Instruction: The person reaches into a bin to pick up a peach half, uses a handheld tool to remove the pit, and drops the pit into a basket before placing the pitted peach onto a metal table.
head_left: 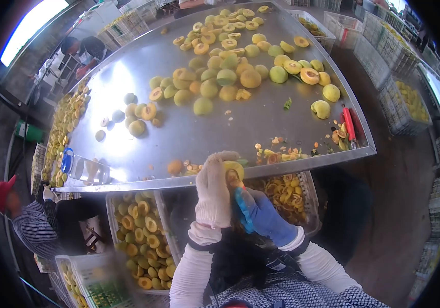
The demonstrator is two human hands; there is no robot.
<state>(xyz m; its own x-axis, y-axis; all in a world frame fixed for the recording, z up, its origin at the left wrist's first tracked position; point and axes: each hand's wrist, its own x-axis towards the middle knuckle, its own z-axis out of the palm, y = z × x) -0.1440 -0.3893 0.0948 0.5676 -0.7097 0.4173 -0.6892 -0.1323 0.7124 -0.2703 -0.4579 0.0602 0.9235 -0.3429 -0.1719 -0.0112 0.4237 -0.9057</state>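
My left hand [213,192], in a white knitted glove, is closed around a yellow-green stone fruit [236,168] at the table's front edge. The fruit looks like a peach or plum, and its cut side with brown-orange flesh faces right. My right hand [275,218] wears a blue glove and is closed on a tool with a light blue handle [244,209]. The tool's tip is at the fruit; its exact shape is hidden. Below the hands, a crate [312,205] holds fruit scraps. Whole and halved stone fruit [209,88] lie across the metal table [179,138].
A red-handled tool [349,124] lies at the right corner near fruit scraps [281,154]. At the left stands a clear plastic jug [87,170] with a blue lid. Below is a crate of fruit halves [148,236]. A person in a red cap [6,194] sits left.
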